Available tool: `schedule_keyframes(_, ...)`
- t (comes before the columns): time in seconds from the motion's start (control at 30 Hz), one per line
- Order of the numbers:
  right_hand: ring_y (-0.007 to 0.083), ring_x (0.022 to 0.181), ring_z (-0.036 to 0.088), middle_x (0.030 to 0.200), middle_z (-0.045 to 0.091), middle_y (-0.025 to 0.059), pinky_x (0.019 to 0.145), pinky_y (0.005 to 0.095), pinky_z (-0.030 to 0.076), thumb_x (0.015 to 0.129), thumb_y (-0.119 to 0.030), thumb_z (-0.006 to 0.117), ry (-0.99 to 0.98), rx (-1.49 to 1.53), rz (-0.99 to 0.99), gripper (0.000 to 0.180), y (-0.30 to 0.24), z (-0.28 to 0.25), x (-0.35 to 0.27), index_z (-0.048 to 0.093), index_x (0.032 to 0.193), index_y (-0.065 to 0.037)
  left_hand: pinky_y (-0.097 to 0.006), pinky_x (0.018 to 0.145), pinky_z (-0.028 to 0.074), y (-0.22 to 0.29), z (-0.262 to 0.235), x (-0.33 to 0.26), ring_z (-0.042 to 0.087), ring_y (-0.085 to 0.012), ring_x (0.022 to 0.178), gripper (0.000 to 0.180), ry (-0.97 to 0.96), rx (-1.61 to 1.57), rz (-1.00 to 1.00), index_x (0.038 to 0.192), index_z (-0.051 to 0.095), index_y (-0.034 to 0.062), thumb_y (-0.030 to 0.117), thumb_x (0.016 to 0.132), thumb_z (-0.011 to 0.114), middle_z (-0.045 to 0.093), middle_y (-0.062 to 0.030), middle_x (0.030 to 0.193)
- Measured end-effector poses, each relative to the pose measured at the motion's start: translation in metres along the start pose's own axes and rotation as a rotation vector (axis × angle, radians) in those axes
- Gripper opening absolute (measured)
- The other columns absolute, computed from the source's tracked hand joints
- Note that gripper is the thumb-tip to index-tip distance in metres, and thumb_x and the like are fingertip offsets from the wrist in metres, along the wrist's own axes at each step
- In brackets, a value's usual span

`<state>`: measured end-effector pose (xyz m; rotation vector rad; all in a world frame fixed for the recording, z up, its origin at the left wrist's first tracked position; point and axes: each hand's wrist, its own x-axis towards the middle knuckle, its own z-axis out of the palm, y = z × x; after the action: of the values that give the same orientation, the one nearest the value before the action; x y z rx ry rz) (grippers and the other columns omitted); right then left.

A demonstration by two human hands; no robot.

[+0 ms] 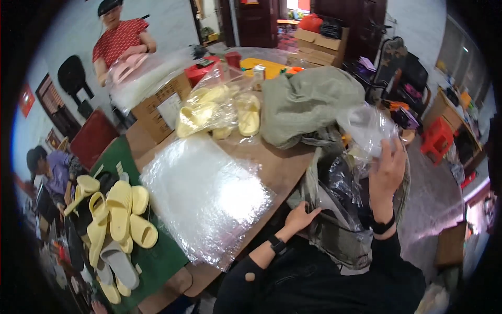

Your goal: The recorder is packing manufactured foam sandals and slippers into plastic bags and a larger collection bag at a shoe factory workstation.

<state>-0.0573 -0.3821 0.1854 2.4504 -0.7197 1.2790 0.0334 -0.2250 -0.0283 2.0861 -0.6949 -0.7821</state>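
My left hand (301,220) grips the near left rim of an open grey-green woven sack (334,238), its thumb stretched along the edge. Above the sack's right side, my right hand (388,170) has its fingers curled on a clear plastic bag (368,133). What lies inside that bag is hard to make out. Down in the sack are dark and clear plastic-wrapped things (342,183), partly hidden by the right hand. A bulky grey-green sack bundle (311,102) rests on the table just beyond.
A stack of clear plastic bags (209,193) covers the middle of the brown table (280,170). Bagged yellow slippers (209,107) lie behind it. Loose yellow and grey slippers (119,209) sit on a green mat (164,261). A person (120,39) holds pink slippers across the table; another person (55,167) is at left.
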Motion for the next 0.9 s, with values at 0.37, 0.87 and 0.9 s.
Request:
schedule_keyframes(0.37, 0.0542, 0.113, 0.043, 0.139, 0.029, 0.0297, 0.089, 0.0522, 0.044, 0.072, -0.025, 0.073, -1.012, 0.107, 0.021, 0.080, 0.016, 0.075, -0.080, 0.030, 0.139, -0.018, -0.040, 0.066, 0.049, -0.004, 0.002, -0.002, 0.061, -0.0270, 0.072, 0.018, 0.009, -0.654, 0.008, 0.091, 0.045, 0.0022, 0.020, 0.088, 0.048, 0.056, -0.0149, 0.076)
schedule_keyframes(0.87, 0.0428, 0.091, 0.058, 0.129, 0.043, 0.0255, 0.077, 0.0465, 0.049, 0.072, -0.041, 0.069, -1.289, 0.249, -0.379, 0.085, -0.024, 0.077, -0.093, 0.029, 0.140, -0.011, -0.034, 0.083, 0.050, 0.050, -0.077, -0.027, 0.059, -0.0183, 0.094, 0.012, -0.148, -1.478, 0.134, 0.098, 0.045, 0.0070, 0.015, 0.098, 0.036, 0.058, -0.0081, 0.101)
schedule_keyframes(0.9, 0.0422, 0.089, 0.059, 0.129, 0.043, 0.0245, 0.076, 0.0464, 0.049, 0.072, -0.041, 0.069, -1.281, 0.217, -0.408, 0.086, -0.022, 0.077, -0.094, 0.027, 0.141, -0.012, -0.034, 0.083, 0.050, 0.053, -0.074, -0.027, 0.059, -0.0183, 0.094, 0.012, -0.166, -1.471, 0.129, 0.098, 0.045, 0.0070, 0.015, 0.098, 0.036, 0.058, -0.0081, 0.101)
